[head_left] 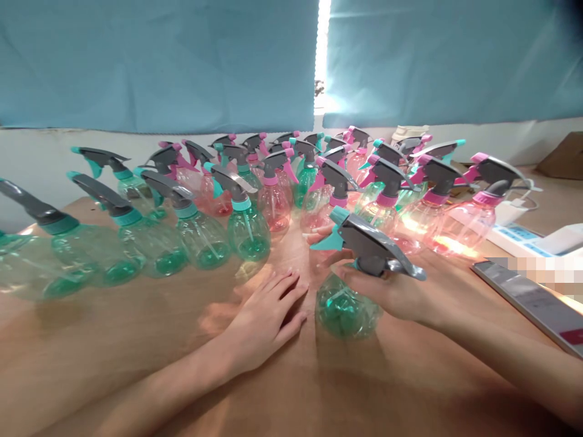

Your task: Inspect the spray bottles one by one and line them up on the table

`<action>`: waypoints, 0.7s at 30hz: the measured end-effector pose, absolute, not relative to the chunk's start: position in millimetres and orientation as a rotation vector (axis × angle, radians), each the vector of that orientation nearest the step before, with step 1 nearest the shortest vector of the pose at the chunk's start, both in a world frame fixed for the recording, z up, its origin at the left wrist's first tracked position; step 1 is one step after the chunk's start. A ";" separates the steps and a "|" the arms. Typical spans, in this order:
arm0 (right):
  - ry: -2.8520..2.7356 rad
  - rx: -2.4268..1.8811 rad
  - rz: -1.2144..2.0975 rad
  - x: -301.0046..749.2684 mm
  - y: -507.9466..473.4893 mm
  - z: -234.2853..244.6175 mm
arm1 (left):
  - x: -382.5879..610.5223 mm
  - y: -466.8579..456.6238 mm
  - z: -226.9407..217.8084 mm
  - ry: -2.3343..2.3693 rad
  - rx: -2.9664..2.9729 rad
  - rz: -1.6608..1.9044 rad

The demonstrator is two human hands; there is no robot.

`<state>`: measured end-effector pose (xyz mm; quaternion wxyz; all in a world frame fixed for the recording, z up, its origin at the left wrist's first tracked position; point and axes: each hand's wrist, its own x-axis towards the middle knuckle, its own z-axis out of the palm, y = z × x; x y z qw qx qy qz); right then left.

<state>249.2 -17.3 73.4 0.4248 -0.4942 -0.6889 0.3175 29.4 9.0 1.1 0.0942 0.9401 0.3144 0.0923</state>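
Note:
My right hand (pixel 387 291) is wrapped round the neck of a green spray bottle (pixel 348 309) with a grey head and a turquoise nozzle and trigger. The bottle stands nearly upright near the middle of the wooden table, its nozzle facing left. Flat on the tabletop to the left of it lies my left hand (pixel 268 315), fingers stretched out and nothing held. Nearest beyond that hand is another green spray bottle (pixel 248 233) with a turquoise collar. Past my right hand stands a pink spray bottle (pixel 323 206), partly hidden by the held one.
Several green spray bottles (pixel 159 246) line the left side, and several pink ones (pixel 419 218) stand at the right, with mixed rows behind. A phone (pixel 528 297) and a white power strip (pixel 519 237) lie at the right. Blue blinds (pixel 159 67) hang behind the table (pixel 182 376).

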 end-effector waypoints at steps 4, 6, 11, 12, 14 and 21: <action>-1.734 -1.253 0.807 250.0 -18.9 73.7 | 29.3 8.6 1.3 0.927 2.774 0.300; -1.734 -1.253 0.780 249.9 -19.3 73.9 | 29.2 8.3 1.5 0.930 2.769 0.301; -1.765 -1.281 0.738 249.3 -19.1 72.7 | 28.9 8.5 2.1 0.929 2.761 0.299; -1.763 -1.285 0.742 249.4 -18.9 72.4 | 28.9 8.7 2.2 0.926 2.760 0.298; -1.759 -1.284 0.740 249.8 -18.6 71.7 | 28.9 9.0 2.3 0.925 2.760 0.287; -1.770 -1.207 0.728 252.1 -17.7 70.8 | 29.4 8.7 2.1 0.940 2.765 0.268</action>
